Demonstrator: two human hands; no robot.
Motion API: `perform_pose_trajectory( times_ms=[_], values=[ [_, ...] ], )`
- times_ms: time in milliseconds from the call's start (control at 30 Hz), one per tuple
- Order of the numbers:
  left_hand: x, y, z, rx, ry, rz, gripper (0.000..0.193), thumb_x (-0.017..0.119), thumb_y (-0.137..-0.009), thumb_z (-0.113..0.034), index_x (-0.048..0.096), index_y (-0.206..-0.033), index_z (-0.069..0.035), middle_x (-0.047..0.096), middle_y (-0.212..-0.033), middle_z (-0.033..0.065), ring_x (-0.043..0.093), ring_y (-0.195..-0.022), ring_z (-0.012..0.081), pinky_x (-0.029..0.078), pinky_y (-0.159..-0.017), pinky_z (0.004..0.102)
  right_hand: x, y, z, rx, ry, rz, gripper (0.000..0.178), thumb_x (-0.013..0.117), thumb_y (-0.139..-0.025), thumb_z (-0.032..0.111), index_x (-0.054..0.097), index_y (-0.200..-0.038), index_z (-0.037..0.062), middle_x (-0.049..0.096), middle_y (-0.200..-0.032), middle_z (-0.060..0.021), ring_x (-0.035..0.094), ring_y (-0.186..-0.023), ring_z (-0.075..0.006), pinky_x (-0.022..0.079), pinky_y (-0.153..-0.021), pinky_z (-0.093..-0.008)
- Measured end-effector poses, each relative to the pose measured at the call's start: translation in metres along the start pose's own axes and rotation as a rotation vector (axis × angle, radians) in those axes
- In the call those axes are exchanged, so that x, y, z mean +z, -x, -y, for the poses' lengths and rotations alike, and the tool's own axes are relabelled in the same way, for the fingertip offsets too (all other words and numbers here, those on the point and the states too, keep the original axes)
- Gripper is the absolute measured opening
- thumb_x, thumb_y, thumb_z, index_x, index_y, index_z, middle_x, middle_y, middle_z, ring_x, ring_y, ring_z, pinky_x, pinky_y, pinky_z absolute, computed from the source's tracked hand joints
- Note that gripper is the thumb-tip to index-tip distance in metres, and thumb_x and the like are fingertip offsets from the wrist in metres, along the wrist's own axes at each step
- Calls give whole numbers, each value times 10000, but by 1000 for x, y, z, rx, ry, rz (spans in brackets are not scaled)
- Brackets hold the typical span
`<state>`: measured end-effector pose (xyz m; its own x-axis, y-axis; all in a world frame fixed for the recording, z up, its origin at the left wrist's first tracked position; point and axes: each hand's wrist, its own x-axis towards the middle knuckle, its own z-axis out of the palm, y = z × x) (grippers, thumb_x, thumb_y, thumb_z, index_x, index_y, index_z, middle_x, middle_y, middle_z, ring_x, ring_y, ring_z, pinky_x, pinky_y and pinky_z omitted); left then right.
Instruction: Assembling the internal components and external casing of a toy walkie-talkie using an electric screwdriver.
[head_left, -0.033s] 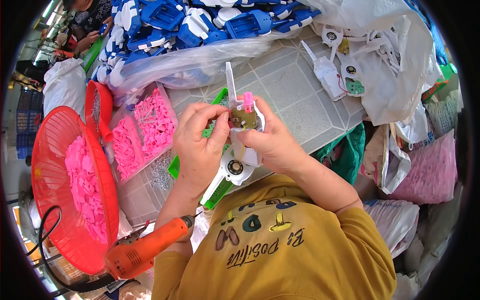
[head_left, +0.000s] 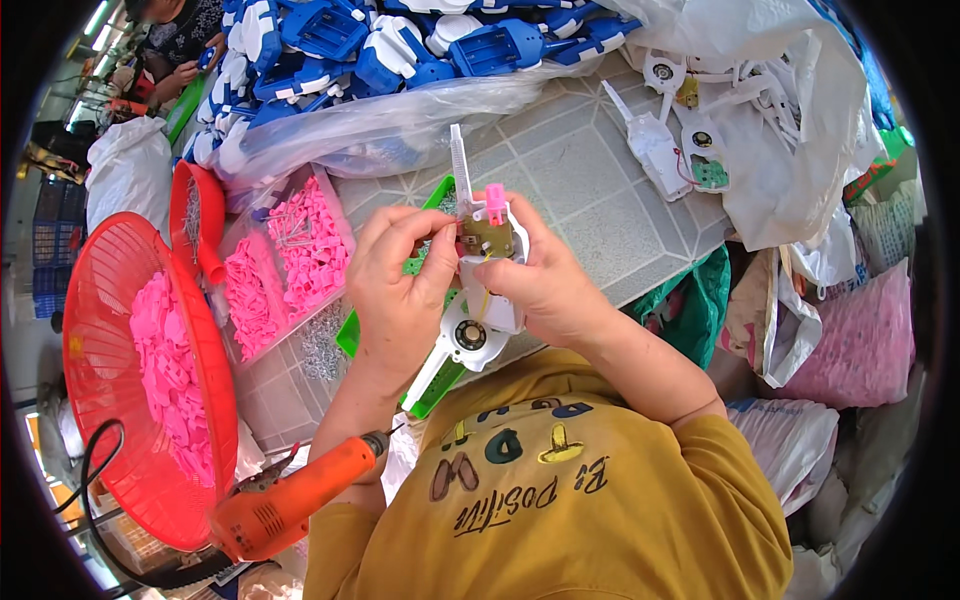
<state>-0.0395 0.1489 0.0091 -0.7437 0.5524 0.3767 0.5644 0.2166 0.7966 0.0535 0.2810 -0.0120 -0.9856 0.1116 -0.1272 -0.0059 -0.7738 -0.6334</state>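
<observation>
My right hand [head_left: 548,278] grips a white plastic toy housing [head_left: 489,340], thumb across its middle. The housing carries a round black speaker [head_left: 469,335], a tan-brown mechanism [head_left: 488,238], a yellow wire and an upright pink plastic piece [head_left: 496,203]; a long ribbed white strip sticks out at its far end. My left hand [head_left: 402,275] is pinched, thumb and forefinger touching the mechanism's left side. A speck of pink shows at those fingertips, too covered to name. Beneath both hands lies a green tray [head_left: 348,333], largely hidden, with small metal parts in it.
An orange power screwdriver [head_left: 295,497] is by my left forearm. Left are a red basket [head_left: 222,400] of pink parts, a red scoop [head_left: 205,225] with screws and a clear bag of pink pieces [head_left: 310,240]. Blue-white toy bodies [head_left: 400,50] fill the back; white housings [head_left: 655,150] lie back right.
</observation>
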Motion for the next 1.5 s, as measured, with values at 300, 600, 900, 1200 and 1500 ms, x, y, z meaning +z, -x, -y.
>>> perform_pose_trajectory(
  times_ms=[300, 600, 900, 1200, 1500],
  values=[
    [0, 4, 1, -210, 285, 16, 88, 678, -901, -56, 676, -957, 11, 576, -942, 35, 604, -752, 82, 569, -532, 227, -3, -2, -3, 27, -47, -6, 638, 579, -831, -33, 346, -1418, 57, 568, -1240, -106, 611, -1101, -211, 525, -947, -398],
    [-2, 6, 8, -114, 94, 56, 100, 685, -891, -63, 685, -970, -1, 591, -912, 50, 595, -696, 107, 503, -531, 237, 1, -1, 13, 190, -77, -41, 546, 566, -814, -20, 397, -1330, 34, 585, -1121, -104, 634, -956, -200, 556, -840, -364],
    [-1, 6, 0, -22, -45, 65, 101, 681, -882, -38, 667, -969, 9, 610, -905, 93, 618, -725, 173, 500, -618, 279, 5, -2, 12, 208, -91, -67, 582, 560, -816, -38, 372, -1364, 25, 581, -1147, -123, 611, -1023, -202, 547, -878, -388],
    [1, 10, 12, -114, 61, 48, 65, 660, -898, -14, 658, -956, 16, 606, -905, 74, 626, -728, 140, 512, -612, 258, 0, -3, 4, 193, -48, -28, 590, 542, -827, -58, 347, -1374, 45, 585, -1168, -125, 634, -1034, -194, 537, -845, -361],
    [0, 9, 12, -295, 315, 47, 69, 673, -900, -18, 674, -948, 31, 607, -913, 47, 618, -685, 97, 499, -612, 213, 2, -2, 5, 186, -57, -37, 614, 536, -823, -62, 332, -1394, 34, 588, -1162, -130, 642, -1040, -202, 544, -840, -355]
  ],
)
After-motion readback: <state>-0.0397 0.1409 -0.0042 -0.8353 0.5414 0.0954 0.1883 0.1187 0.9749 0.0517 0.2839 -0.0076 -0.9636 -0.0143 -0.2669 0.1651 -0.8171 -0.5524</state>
